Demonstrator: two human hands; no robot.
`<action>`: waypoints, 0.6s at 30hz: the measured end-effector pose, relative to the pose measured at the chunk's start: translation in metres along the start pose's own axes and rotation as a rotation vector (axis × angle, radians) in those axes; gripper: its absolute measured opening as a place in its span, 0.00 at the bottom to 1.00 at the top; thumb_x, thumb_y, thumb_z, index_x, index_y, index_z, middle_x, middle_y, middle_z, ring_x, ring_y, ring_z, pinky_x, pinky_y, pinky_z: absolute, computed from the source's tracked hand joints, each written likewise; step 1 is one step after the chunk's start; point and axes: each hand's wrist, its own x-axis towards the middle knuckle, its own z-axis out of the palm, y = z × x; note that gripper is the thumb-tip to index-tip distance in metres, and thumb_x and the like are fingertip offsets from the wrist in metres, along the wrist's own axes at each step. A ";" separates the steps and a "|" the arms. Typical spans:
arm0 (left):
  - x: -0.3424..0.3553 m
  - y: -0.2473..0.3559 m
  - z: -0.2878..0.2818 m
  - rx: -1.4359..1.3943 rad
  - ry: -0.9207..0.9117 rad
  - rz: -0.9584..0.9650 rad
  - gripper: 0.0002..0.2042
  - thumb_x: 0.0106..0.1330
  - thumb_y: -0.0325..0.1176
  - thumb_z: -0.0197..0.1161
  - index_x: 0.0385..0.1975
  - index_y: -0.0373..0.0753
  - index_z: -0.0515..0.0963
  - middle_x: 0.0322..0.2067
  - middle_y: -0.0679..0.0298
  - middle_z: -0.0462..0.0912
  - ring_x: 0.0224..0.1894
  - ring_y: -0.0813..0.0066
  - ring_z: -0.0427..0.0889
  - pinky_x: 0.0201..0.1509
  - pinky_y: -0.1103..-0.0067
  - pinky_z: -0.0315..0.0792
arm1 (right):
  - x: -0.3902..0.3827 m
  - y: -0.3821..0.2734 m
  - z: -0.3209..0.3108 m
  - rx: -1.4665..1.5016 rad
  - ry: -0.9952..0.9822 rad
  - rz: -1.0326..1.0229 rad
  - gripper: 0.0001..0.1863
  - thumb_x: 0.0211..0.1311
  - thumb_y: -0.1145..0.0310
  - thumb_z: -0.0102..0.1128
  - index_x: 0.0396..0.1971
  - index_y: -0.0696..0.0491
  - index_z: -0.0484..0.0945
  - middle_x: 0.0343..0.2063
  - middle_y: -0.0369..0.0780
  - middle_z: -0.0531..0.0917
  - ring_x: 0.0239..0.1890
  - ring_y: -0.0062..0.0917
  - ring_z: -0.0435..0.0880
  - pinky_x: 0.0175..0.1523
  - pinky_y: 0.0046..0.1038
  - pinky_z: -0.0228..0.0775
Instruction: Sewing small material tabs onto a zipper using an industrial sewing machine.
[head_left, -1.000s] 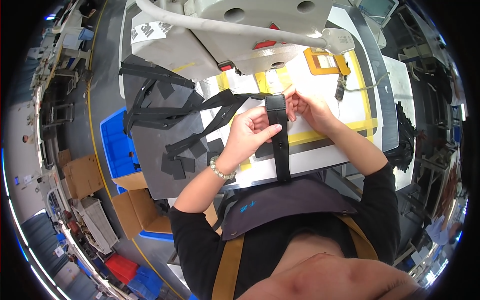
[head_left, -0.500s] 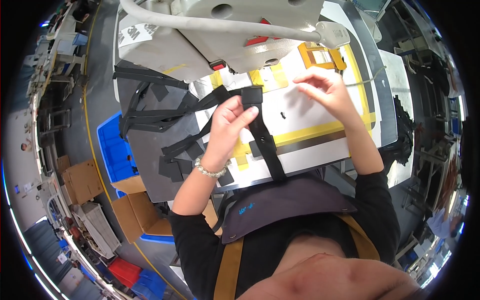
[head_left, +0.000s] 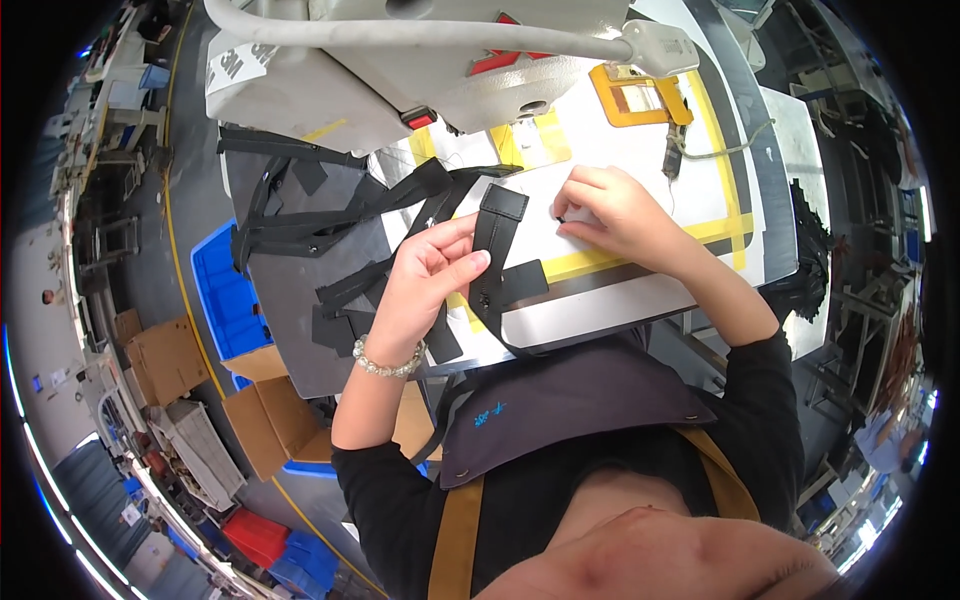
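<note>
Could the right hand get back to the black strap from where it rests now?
Probably yes: the right hand rests on the white table beside the strap held by the left hand, with nothing between them.

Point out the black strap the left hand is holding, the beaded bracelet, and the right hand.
black strap (head_left: pixel 492 240), head view, on its flat upper length just below the square end.
beaded bracelet (head_left: pixel 385 364), head view, on the beads across the left wrist.
right hand (head_left: pixel 608 208), head view, on the back of the hand.
</note>
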 end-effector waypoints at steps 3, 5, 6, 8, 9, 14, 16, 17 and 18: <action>-0.011 0.002 -0.007 -0.105 0.002 -0.066 0.22 0.65 0.25 0.58 0.58 0.26 0.67 0.39 0.59 0.83 0.33 0.80 0.81 0.35 0.85 0.77 | -0.001 0.000 0.004 0.003 -0.021 0.000 0.09 0.47 0.74 0.66 0.27 0.53 0.74 0.29 0.37 0.77 0.34 0.31 0.77 0.41 0.31 0.67; -0.020 0.008 -0.012 -0.113 -0.033 -0.145 0.23 0.65 0.24 0.58 0.59 0.26 0.65 0.34 0.60 0.82 0.28 0.80 0.81 0.32 0.84 0.77 | -0.002 0.000 0.007 0.006 -0.036 0.002 0.09 0.47 0.75 0.66 0.27 0.53 0.74 0.28 0.36 0.76 0.34 0.30 0.76 0.41 0.30 0.66; -0.025 0.011 -0.014 -0.116 -0.015 -0.144 0.23 0.65 0.24 0.58 0.59 0.26 0.65 0.34 0.60 0.82 0.28 0.80 0.81 0.32 0.84 0.77 | -0.002 -0.002 0.006 -0.011 -0.027 -0.001 0.09 0.47 0.76 0.66 0.27 0.53 0.74 0.28 0.36 0.75 0.33 0.29 0.76 0.41 0.29 0.66; -0.035 0.020 -0.020 0.030 -0.052 -0.141 0.24 0.64 0.24 0.58 0.60 0.27 0.65 0.30 0.61 0.82 0.23 0.82 0.79 0.28 0.85 0.75 | -0.003 -0.003 0.006 -0.017 -0.022 -0.012 0.08 0.48 0.76 0.66 0.27 0.53 0.74 0.27 0.36 0.75 0.33 0.29 0.76 0.41 0.29 0.65; -0.042 0.027 -0.021 0.076 -0.010 -0.133 0.25 0.63 0.24 0.58 0.61 0.28 0.64 0.29 0.61 0.81 0.20 0.83 0.77 0.25 0.88 0.72 | -0.004 -0.002 0.007 -0.013 -0.012 -0.004 0.08 0.48 0.76 0.66 0.27 0.53 0.74 0.27 0.36 0.75 0.32 0.29 0.76 0.41 0.29 0.65; -0.066 0.059 -0.053 0.457 0.170 -0.082 0.30 0.57 0.19 0.64 0.62 0.37 0.66 0.22 0.73 0.74 0.21 0.91 0.69 0.22 0.90 0.65 | -0.004 -0.003 0.007 -0.014 0.028 0.008 0.08 0.49 0.76 0.65 0.26 0.53 0.74 0.28 0.36 0.75 0.32 0.28 0.76 0.42 0.27 0.63; -0.069 0.060 -0.068 0.664 0.321 -0.016 0.30 0.56 0.21 0.66 0.61 0.37 0.68 0.20 0.75 0.71 0.22 0.91 0.67 0.24 0.90 0.63 | -0.004 -0.001 0.008 -0.013 0.024 -0.012 0.08 0.49 0.77 0.65 0.26 0.53 0.74 0.28 0.35 0.75 0.32 0.27 0.76 0.42 0.27 0.63; -0.072 0.060 -0.078 0.769 0.380 0.011 0.29 0.55 0.23 0.67 0.60 0.37 0.69 0.20 0.74 0.71 0.22 0.90 0.66 0.25 0.89 0.62 | -0.004 -0.002 0.007 -0.008 0.002 -0.001 0.08 0.49 0.77 0.65 0.27 0.53 0.74 0.28 0.35 0.75 0.32 0.27 0.75 0.42 0.26 0.62; -0.075 0.058 -0.090 0.875 0.438 0.035 0.29 0.55 0.24 0.67 0.59 0.36 0.70 0.20 0.74 0.71 0.22 0.90 0.64 0.26 0.89 0.61 | -0.004 -0.002 0.007 -0.003 -0.020 0.009 0.08 0.49 0.77 0.65 0.27 0.53 0.74 0.28 0.35 0.75 0.31 0.26 0.75 0.42 0.26 0.62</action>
